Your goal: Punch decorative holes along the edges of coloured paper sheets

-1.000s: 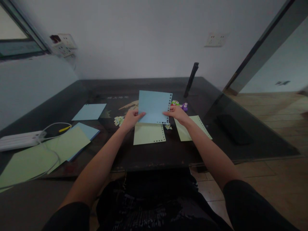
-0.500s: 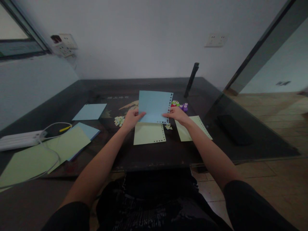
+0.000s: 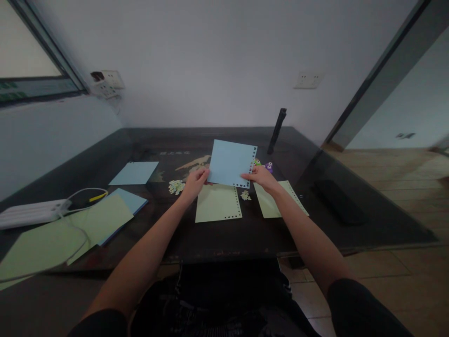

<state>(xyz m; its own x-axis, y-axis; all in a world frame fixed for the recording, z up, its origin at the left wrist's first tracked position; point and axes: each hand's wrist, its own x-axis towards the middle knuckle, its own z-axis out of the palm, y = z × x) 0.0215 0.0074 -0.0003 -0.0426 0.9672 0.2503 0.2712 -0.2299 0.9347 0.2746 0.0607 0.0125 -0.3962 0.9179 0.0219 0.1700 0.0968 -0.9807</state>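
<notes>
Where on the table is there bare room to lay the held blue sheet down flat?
Bare dark tabletop runs along the near edge, below the punched green sheet. The far strip near the black upright post is bare too. It is crowded around both hands: blue sheet, paper scraps, small punches.

Held sheet [image 3: 229,163] above counter [image 3: 217,238]; punched sheet [image 3: 218,203] beneath, another sheet [image 3: 271,201] right, punches [image 3: 264,164] behind.

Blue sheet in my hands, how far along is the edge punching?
Done: the green sheet on the table has holes along its right and bottom edges. In hand: the left hand and right hand hold the blue sheet, punched likewise. Left: the plain blue sheet shows no holes.
</notes>
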